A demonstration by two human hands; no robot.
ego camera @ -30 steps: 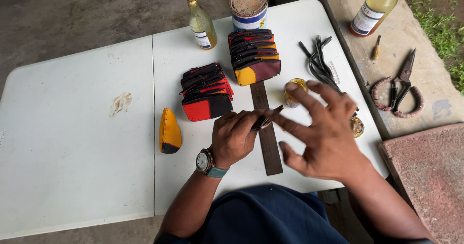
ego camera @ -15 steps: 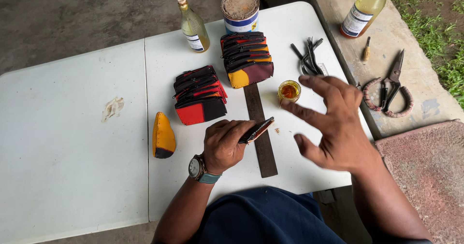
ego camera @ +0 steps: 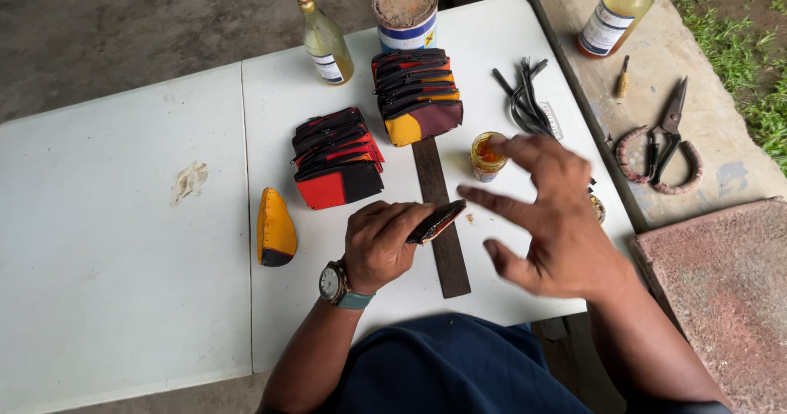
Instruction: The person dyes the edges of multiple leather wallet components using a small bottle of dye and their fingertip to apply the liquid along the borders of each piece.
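Left hand [ego camera: 381, 246] is clenched round a small dark pouch [ego camera: 437, 221], propping it on the dark strip [ego camera: 443, 217] as a rest; right hand [ego camera: 557, 221] hangs released, fingers spread, nearest the glue jar [ego camera: 488, 156]. Beyond on the surface [ego camera: 123, 258]: two pouch stacks [ego camera: 338, 158], bottle [ego camera: 325, 41], tin [ego camera: 405, 8]

The left hand [ego camera: 379, 246] closes round a small dark pouch [ego camera: 438, 220], so only the pouch's end shows past the fingers. The right hand [ego camera: 557, 221] hovers with fingers spread and slightly blurred; it covers a small round thing [ego camera: 598, 209] near the table's [ego camera: 123, 258] right edge, too little of which shows to tell its kind. The dark strip [ego camera: 443, 225] is partly hidden under the pouch. The bottle [ego camera: 616, 8] on the concrete ledge is cut off by the top edge. The tin's [ego camera: 405, 8] contents cannot be told.
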